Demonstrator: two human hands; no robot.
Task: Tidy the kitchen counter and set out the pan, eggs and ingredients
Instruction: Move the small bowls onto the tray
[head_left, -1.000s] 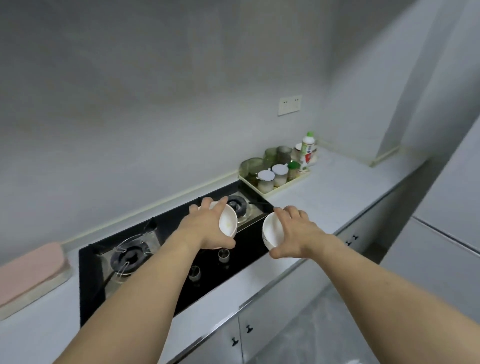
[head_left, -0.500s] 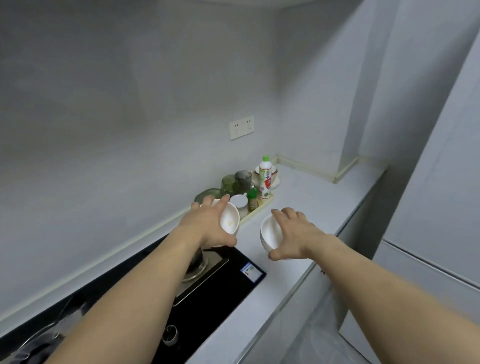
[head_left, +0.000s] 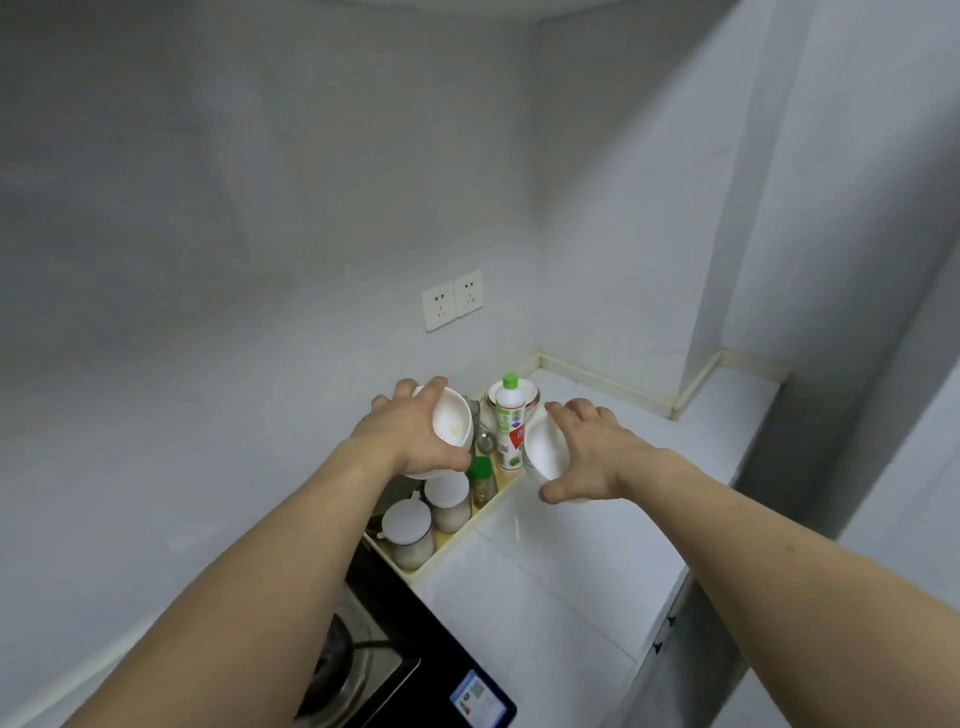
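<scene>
The person stands at the counter (head_left: 571, 571) with a small white bowl in each hand, both carried in the air. The left hand (head_left: 410, 441) grips the left bowl (head_left: 451, 426) round its rim, fingers curled over the far edge and thumb beneath; a faint yellow smear shows inside it. The right hand (head_left: 597, 457) clasps the right bowl (head_left: 543, 449) the same way.

Both bowls hang above the far end of the cream tray (head_left: 441, 553), which holds lidded jars (head_left: 408, 530) and a green-capped bottle (head_left: 509, 421). The stove (head_left: 405, 649) lies at about seven o'clock from the tray.

This looks like the tidying step: clearing used bowls. Bare counter lies at four o'clock from the tray; setting them down calls for lowering them level, clear of the bottle.
</scene>
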